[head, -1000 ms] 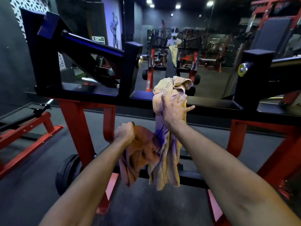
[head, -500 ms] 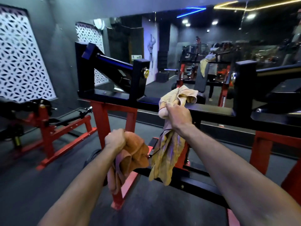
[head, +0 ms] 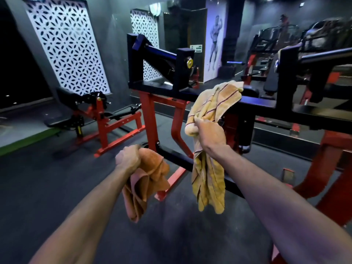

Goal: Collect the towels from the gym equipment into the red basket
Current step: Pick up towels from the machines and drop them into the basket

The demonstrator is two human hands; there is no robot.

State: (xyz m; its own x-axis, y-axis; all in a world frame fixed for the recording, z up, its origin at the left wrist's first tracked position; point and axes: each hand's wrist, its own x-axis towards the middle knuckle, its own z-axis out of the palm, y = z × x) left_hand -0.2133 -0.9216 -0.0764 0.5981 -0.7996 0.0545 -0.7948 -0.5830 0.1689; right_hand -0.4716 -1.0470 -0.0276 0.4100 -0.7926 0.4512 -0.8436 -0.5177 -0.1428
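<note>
Left hand (head: 128, 156): my fist bunches the orange towel (head: 145, 180), near and low; a loose fold may slip.
Right hand (head: 209, 133): I clutch the yellow towel (head: 208, 159); its top may catch the far black frame (head: 266, 108).
Red basket: not visible.

The orange towel (head: 146, 180) hangs bunched and folded from the left hand (head: 128, 157), its lower end dangling free above the floor. The yellow towel (head: 208, 141) with thin dark stripes is gripped mid-length in the right hand (head: 209, 134), its top flopping up over the black machine bar (head: 266, 107), its tail hanging loose
</note>
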